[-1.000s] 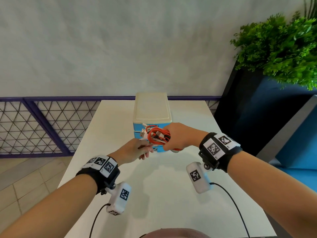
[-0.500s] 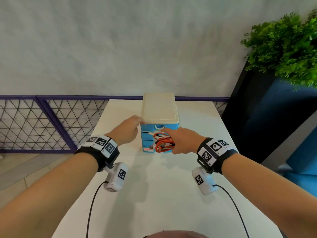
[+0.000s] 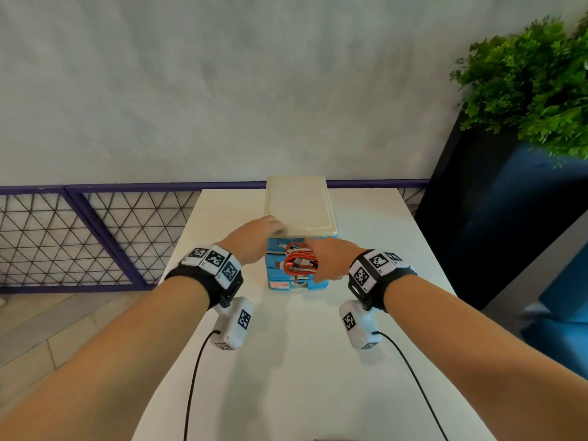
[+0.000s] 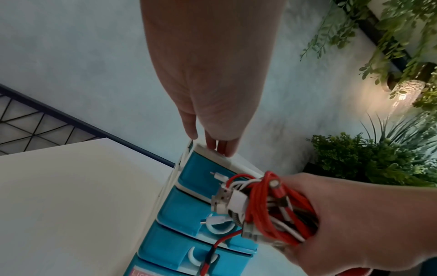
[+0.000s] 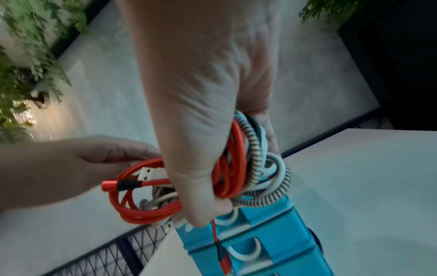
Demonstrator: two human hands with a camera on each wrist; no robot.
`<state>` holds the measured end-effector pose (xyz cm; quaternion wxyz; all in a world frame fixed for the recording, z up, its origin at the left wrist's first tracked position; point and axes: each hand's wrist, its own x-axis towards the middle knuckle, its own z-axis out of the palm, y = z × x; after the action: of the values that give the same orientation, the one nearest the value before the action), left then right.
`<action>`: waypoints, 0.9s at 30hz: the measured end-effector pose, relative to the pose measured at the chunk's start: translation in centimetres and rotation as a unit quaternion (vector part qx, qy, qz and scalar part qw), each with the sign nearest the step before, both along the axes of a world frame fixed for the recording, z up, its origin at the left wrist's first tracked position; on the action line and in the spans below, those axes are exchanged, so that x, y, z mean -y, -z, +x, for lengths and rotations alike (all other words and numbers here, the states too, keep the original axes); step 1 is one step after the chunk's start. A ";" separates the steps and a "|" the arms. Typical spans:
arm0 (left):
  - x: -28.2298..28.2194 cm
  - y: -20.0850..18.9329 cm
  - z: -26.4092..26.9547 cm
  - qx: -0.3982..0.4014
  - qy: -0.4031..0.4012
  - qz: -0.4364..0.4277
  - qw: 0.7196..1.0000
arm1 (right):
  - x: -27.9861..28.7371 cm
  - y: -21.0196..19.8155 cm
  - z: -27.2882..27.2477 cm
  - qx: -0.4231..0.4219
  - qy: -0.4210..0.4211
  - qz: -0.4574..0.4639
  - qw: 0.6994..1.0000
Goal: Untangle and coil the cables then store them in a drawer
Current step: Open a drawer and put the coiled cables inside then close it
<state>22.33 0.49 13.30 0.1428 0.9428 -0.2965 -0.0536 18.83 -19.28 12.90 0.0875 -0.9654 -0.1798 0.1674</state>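
A small drawer unit (image 3: 299,202) with a cream top and blue drawers (image 4: 189,211) stands on the white table (image 3: 286,361), all drawers closed. My left hand (image 3: 257,233) rests with straight fingers on the top's front left corner (image 4: 217,145). My right hand (image 3: 331,259) grips a coiled bundle of red, white and striped cables (image 3: 299,261) right in front of the upper drawers. In the right wrist view the bundle (image 5: 231,168) sits in my fist (image 5: 201,130), and one red plug end (image 5: 220,250) dangles over the lower drawer fronts.
The table runs back to a grey wall with a purple mesh railing (image 3: 95,233) on the left. A dark planter with green foliage (image 3: 525,90) stands at the right. Black wrist-camera leads (image 3: 194,377) trail over the table's near end.
My left hand left the cables and went up onto the unit's top corner. My right hand carried the bundle forward, close against the drawer fronts.
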 end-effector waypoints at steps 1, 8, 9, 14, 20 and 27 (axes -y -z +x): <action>-0.1 0.1 0.4 0.004 0.003 -0.002 1.000 | 0.2 -0.3 0.0 -0.008 -0.001 0.011 1.000; 0.5 0.5 2.3 0.024 -0.017 -0.010 1.000 | 1.9 -3.7 -1.8 -0.133 -0.050 0.021 0.990; 0.6 0.7 2.3 0.024 -0.012 0.005 1.000 | 2.3 -4.5 -2.1 -0.141 -0.044 0.032 0.989; 0.0 1.6 2.4 0.019 0.047 0.041 0.998 | 4.0 -8.5 -2.0 -0.073 0.037 0.130 0.988; -0.6 2.2 2.1 -0.081 0.059 0.042 0.994 | 3.4 -8.5 -1.4 0.007 0.132 0.188 0.973; -0.5 2.0 1.7 -0.101 0.056 0.030 0.993 | -0.1 -3.4 -2.2 0.024 0.097 -0.067 0.993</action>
<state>24.00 0.98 11.27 0.1399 0.9183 -0.3316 -0.1652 16.61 -19.19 16.27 0.0344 -0.9857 -0.0758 0.1462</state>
